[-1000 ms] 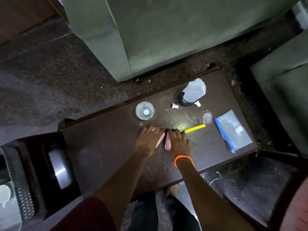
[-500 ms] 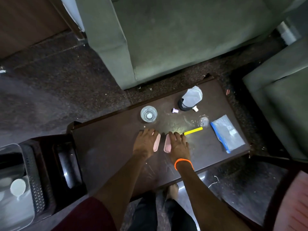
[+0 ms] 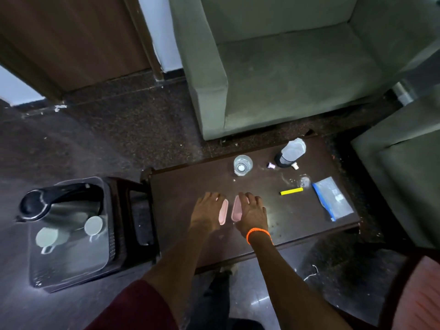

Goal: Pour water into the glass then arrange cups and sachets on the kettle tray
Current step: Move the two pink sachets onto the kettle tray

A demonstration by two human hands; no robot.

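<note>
The view has swung left since a second ago, so the tray [image 3: 71, 270] with the kettle [image 3: 59, 206] and two cups [image 3: 94, 225] now shows in full on a low stand beside the table [image 3: 181, 210], where only a strip of it showed before. The hands have hardly moved — each one still lies on a pink sachet, just as it did a second ago. The glass [image 3: 242, 165] stands at the far edge of the table and seems to have water in it, so the pouring looks done and the sorting is what is left. The left hand [image 3: 207, 214] lies flat, fingers nearly straight and a little spread, pressing on the left sachet [image 3: 223, 215]. The right hand [image 3: 253, 215], the one with the orange band [image 3: 259, 234], has its fingers gently bent, and it rests on the right sachet [image 3: 237, 211]. Neither hand has a real grip yet; they only touch the sachets from on top. The two sachets lie side by side, close but apart, in the middle of the table. A yellow sachet [image 3: 291, 191] waits to the right, near a clear bag [image 3: 333, 198]. The bottle [image 3: 291, 153] stands at the far edge — its cap [image 3: 271, 166] sits just beside it. The tray is well apart from the hands, so I think the sachets must next be picked up and carried left.
</note>
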